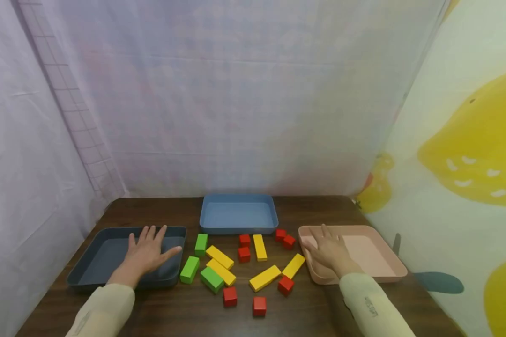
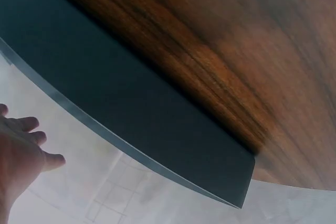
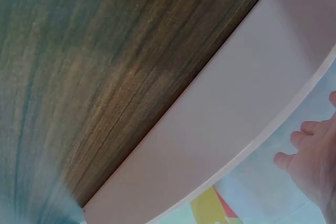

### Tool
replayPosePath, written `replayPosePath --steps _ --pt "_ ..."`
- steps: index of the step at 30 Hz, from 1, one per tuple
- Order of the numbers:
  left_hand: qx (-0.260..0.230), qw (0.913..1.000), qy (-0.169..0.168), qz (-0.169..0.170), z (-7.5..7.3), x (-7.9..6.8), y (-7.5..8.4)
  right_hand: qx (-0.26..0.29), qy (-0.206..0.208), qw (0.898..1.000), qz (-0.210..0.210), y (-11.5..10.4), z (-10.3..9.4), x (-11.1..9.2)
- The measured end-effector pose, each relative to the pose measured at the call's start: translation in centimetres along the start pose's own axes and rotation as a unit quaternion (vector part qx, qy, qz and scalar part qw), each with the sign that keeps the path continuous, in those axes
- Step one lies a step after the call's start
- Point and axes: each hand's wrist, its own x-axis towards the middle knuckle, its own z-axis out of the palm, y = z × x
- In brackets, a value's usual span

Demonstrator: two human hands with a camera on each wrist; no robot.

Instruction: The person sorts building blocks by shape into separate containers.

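My left hand (image 1: 145, 252) is spread flat above the dark blue tray (image 1: 84, 276) at the left, fingers straight and holding nothing. Over the left part of the pink tray (image 1: 375, 252) my right hand (image 1: 331, 250) is spread the same way, also empty. Between the trays lie loose blocks: green blocks (image 1: 189, 269), long yellow blocks (image 1: 265, 278) and red cubes (image 1: 259, 305). One green block (image 1: 212, 279) overlaps a yellow block (image 1: 221, 272). In the left wrist view the left hand (image 2: 21, 153) shows beyond the tray's wall; the right wrist view shows the right hand (image 3: 315, 156) likewise.
A light blue tray (image 1: 239, 217) stands at the back middle of the dark wooden table (image 1: 185, 316). White cloth (image 1: 244, 107) hangs behind the table. To the right is a wall covering with yellow prints (image 1: 480, 150).
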Motion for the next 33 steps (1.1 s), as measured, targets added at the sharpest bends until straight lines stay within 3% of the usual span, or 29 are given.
replayPosePath --steps 7,15,23,27,33 --pt "0.0 0.9999 -0.012 0.002 0.2 -0.7 0.0 0.004 -0.013 1.0 -0.001 -0.3 -0.2 -0.1" --pt "-0.007 0.9999 -0.014 0.006 0.2 -1.4 0.2 0.02 0.014 0.998 -0.052 -0.7 -0.8 -1.3" --pt "-0.012 0.9996 -0.015 0.02 0.1 -2.2 0.4 0.011 0.015 0.998 -0.055 -1.0 0.3 -3.1" --pt "-0.017 0.9995 -0.016 0.022 0.2 -2.5 0.6 0.017 0.036 0.998 -0.051 -0.6 1.1 -4.0" --pt "-0.025 0.9991 -0.005 0.035 0.4 -2.9 1.0 0.009 0.074 0.994 -0.078 0.2 1.6 -4.8"
